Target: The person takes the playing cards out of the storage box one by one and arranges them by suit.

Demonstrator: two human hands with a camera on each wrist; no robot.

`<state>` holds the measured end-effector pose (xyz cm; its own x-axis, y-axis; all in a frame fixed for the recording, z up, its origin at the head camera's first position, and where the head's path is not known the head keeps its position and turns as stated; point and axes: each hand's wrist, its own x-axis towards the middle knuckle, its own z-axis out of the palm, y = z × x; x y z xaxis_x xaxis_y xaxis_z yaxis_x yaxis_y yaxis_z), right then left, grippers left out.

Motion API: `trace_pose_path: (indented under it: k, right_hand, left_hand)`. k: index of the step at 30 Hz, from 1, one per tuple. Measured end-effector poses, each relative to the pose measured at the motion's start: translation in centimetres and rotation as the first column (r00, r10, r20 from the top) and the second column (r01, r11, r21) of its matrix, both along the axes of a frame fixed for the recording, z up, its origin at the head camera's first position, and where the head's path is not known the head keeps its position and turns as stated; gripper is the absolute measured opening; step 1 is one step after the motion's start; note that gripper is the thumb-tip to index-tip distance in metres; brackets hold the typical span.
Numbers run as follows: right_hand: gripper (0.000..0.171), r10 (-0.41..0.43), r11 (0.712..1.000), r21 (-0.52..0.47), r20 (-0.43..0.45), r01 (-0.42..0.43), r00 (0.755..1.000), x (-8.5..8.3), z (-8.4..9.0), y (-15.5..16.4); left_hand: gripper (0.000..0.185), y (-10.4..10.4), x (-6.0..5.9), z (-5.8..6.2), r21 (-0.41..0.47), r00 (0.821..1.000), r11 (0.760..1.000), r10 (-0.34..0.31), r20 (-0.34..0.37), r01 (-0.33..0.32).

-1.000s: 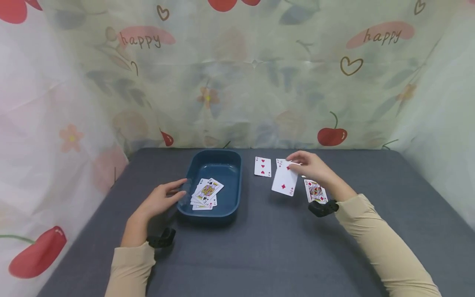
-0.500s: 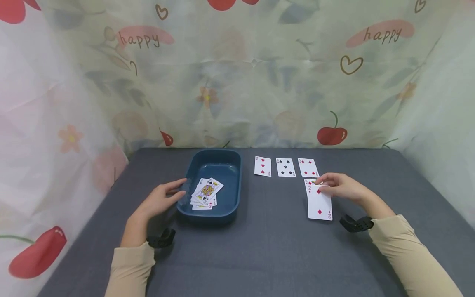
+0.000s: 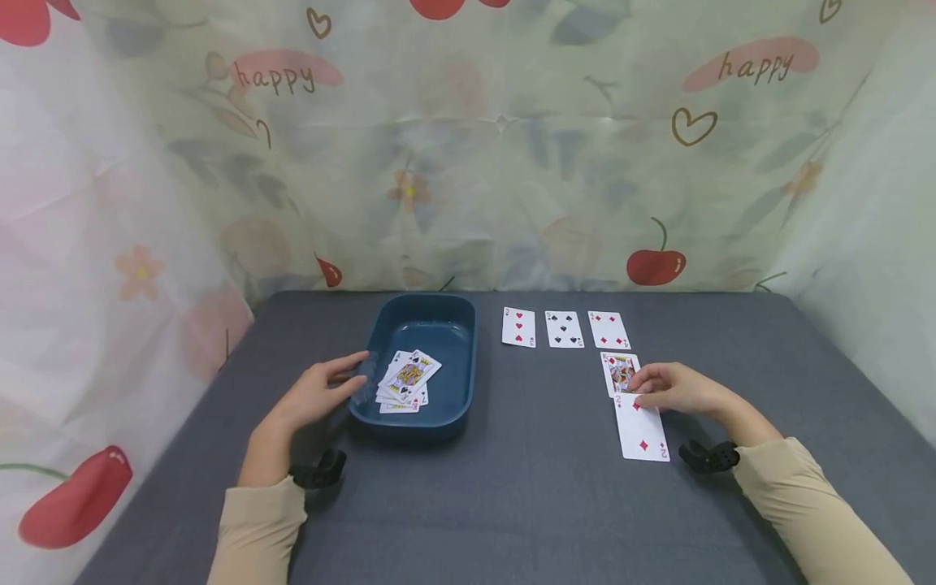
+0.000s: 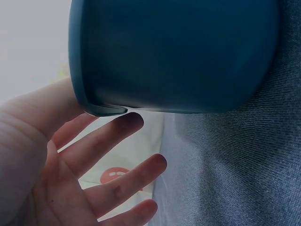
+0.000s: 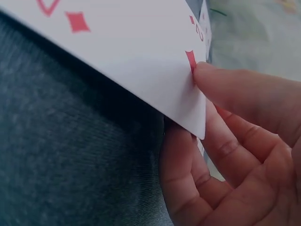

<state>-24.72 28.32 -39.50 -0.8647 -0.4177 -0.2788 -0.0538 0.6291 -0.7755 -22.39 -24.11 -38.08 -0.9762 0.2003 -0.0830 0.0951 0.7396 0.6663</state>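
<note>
My right hand pinches a two of diamonds playing card by its upper edge. In the right wrist view, the thumb lies on the face of the card and the fingers are behind it; the card slants above the cloth. Just beyond it lies a king of diamonds, partly covered by the hand and card. My left hand rests at the left rim of a blue tray. Its thumb reaches over the rim of the tray, while the other fingers are extended and spread outside.
A loose pile of cards, a face card on top, lies in the tray. Along the table's back are a three of hearts, a five of spades and a four of diamonds. A patterned curtain hangs behind the grey cloth.
My right hand has carried the two of diamonds rightward and toward me, from over the back row to below the king, uncovering the five and four. My left hand has stayed at the tray.
</note>
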Motion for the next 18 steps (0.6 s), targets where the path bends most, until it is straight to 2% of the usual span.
trace_pose_path:
  k: [11, 18]
  right_hand:
    - [0.03, 0.027, 0.999, 0.035, -0.113, -0.023, 0.993, 0.33, -0.24, -0.52]
    - [0.029, 0.017, 0.998, 0.062, -0.155, -0.008, 0.988, 0.32, 0.13, -0.75]
  left_hand:
    - [0.053, -0.02, 0.04, 0.0, 0.001, 1.0, 1.0, 0.002, 0.002, -0.002]
    - [0.053, -0.05, 0.07, 0.0, 0.001, 1.0, 1.0, -0.002, 0.0, 0.002]
